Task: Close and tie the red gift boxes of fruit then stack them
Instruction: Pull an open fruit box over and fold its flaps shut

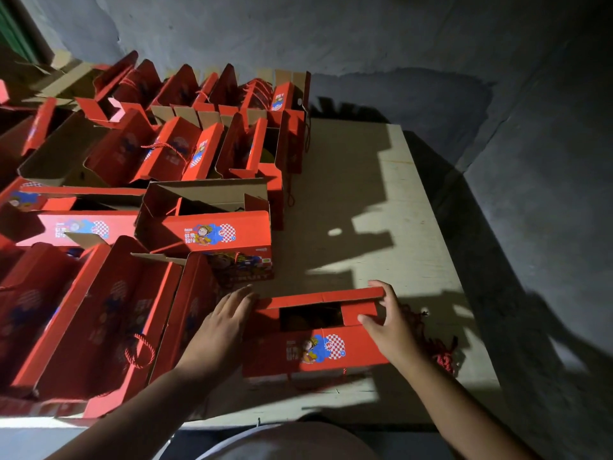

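Both hands work the same red cardboard gift box (pixel 315 340), which sits near the front edge of the pale wooden table (pixel 398 200) with its long axis running left to right across the person. From the head camera, the left hand (pixel 222 327) lies flat, fingers straight, against the box's left end, while the right hand (pixel 388 320) curls over the right end, fingers on the far top flap (pixel 320 297) and thumb on the small end flap (pixel 360 312). Between the flaps a dark opening remains; its contents are too dim to name. Closing seems to need the far flap drawn toward the body. Red twisted cord (pixel 442 356) lies just right of the box, nearer the right hand. Many open red gift boxes (pixel 205 227) crowd the table's left side.
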`<state>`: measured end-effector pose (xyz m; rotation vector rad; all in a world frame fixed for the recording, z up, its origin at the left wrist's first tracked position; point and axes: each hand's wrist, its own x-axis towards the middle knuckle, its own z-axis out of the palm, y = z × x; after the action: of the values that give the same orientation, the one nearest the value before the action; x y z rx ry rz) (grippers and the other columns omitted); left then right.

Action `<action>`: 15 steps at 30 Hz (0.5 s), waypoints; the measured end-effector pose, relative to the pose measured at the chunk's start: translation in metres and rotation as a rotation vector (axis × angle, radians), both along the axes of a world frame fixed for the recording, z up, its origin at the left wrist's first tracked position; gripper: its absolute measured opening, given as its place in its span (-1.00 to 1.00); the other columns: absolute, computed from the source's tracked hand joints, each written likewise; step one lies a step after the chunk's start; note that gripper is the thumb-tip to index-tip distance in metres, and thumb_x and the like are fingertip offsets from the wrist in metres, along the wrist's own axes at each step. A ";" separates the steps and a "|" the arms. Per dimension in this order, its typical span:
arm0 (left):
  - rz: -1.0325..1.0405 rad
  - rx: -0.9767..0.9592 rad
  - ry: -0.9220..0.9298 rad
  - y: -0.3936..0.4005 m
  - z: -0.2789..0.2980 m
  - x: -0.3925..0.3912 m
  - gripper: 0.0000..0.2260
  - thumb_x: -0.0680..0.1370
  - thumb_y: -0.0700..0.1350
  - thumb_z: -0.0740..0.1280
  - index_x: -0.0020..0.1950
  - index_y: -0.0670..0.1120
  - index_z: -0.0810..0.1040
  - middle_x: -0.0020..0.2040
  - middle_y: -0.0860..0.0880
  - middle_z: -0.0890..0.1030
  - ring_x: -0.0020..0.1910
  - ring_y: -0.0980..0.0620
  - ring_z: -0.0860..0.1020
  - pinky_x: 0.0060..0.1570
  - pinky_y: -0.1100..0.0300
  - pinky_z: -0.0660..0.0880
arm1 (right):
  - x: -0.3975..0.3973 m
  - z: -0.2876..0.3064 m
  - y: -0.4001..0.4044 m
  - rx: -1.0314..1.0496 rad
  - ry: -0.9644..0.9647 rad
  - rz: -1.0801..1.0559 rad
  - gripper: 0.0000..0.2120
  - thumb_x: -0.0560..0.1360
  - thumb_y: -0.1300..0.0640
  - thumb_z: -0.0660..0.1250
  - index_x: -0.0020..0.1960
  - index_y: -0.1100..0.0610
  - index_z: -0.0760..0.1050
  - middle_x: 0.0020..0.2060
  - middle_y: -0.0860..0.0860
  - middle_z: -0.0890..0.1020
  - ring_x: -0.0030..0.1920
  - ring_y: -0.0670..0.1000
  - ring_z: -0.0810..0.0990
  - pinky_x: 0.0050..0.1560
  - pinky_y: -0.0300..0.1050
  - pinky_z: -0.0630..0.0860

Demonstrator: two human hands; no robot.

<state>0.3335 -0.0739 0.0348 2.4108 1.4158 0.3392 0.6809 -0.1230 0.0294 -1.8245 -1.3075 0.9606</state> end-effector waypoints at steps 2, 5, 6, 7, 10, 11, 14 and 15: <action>-0.079 0.009 0.101 -0.003 0.000 -0.001 -0.33 0.50 -0.02 0.42 0.57 -0.05 0.25 0.57 -0.06 0.31 0.55 -0.06 0.29 0.46 0.07 0.34 | 0.003 -0.002 0.002 0.069 -0.079 0.028 -0.41 0.50 0.24 0.47 0.34 -0.27 0.38 0.25 -0.24 0.51 0.26 -0.24 0.53 0.23 0.00 0.59; -0.154 -0.029 0.162 -0.009 -0.003 -0.001 -0.40 0.61 0.13 0.25 0.59 -0.06 0.23 0.59 -0.05 0.29 0.58 -0.07 0.24 0.39 0.03 0.43 | 0.007 -0.006 -0.006 0.123 -0.193 0.210 -0.35 0.43 0.08 0.55 0.44 -0.23 0.41 0.48 -0.25 0.34 0.51 -0.21 0.30 0.50 -0.03 0.36; -0.157 -0.054 0.161 -0.010 -0.002 0.001 -0.41 0.64 0.23 0.13 0.60 -0.04 0.22 0.60 -0.03 0.25 0.59 -0.06 0.20 0.36 0.02 0.45 | 0.007 -0.005 -0.010 0.088 -0.222 0.273 -0.28 0.41 -0.07 0.55 0.50 -0.31 0.34 0.55 -0.28 0.20 0.55 -0.24 0.20 0.51 -0.12 0.31; -0.158 -0.069 0.178 -0.010 0.000 0.003 -0.40 0.65 0.28 0.04 0.61 -0.01 0.21 0.61 -0.01 0.22 0.59 -0.06 0.17 0.33 0.01 0.48 | 0.007 -0.005 -0.014 0.060 -0.253 0.326 -0.22 0.39 -0.21 0.51 0.53 -0.37 0.26 0.59 -0.31 0.08 0.58 -0.24 0.13 0.49 -0.18 0.28; -0.160 -0.040 0.275 -0.006 0.004 0.013 -0.40 0.65 0.27 -0.08 0.60 0.02 0.28 0.55 -0.09 0.31 0.51 -0.16 0.28 0.16 -0.05 0.58 | 0.009 -0.009 -0.014 0.058 -0.384 0.404 -0.28 0.44 -0.41 0.31 0.55 -0.42 0.15 0.61 -0.29 -0.06 0.62 -0.16 -0.02 0.53 -0.07 0.20; -0.145 -0.042 0.294 -0.005 0.005 0.016 -0.39 0.64 0.27 -0.10 0.61 0.03 0.27 0.55 -0.11 0.32 0.49 -0.18 0.32 0.14 -0.07 0.58 | 0.010 -0.008 -0.010 0.065 -0.424 0.405 -0.34 0.49 -0.42 0.23 0.55 -0.41 0.16 0.61 -0.27 -0.02 0.63 -0.13 -0.05 0.56 0.00 0.17; -0.119 -0.111 0.306 0.005 0.001 0.021 -0.40 0.65 0.29 -0.08 0.67 0.16 -0.08 0.64 -0.11 0.08 0.59 -0.17 0.11 0.33 -0.11 0.43 | 0.009 -0.005 0.003 0.060 -0.560 0.416 -0.41 0.56 -0.39 0.10 0.57 -0.35 0.17 0.58 -0.13 0.12 0.61 -0.02 0.05 0.57 0.16 0.20; -0.111 -0.171 0.283 0.008 0.000 0.022 -0.39 0.66 0.28 -0.03 0.65 0.20 -0.18 0.66 -0.09 0.01 0.61 -0.15 0.02 0.40 -0.11 0.37 | 0.007 -0.006 0.006 0.056 -0.599 0.424 -0.42 0.57 -0.38 0.08 0.57 -0.35 0.16 0.56 -0.10 0.15 0.58 0.02 0.13 0.55 0.15 0.24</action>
<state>0.3554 -0.0655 0.0348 2.4531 1.3502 -0.1513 0.6878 -0.1168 0.0238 -1.9035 -2.1256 0.5762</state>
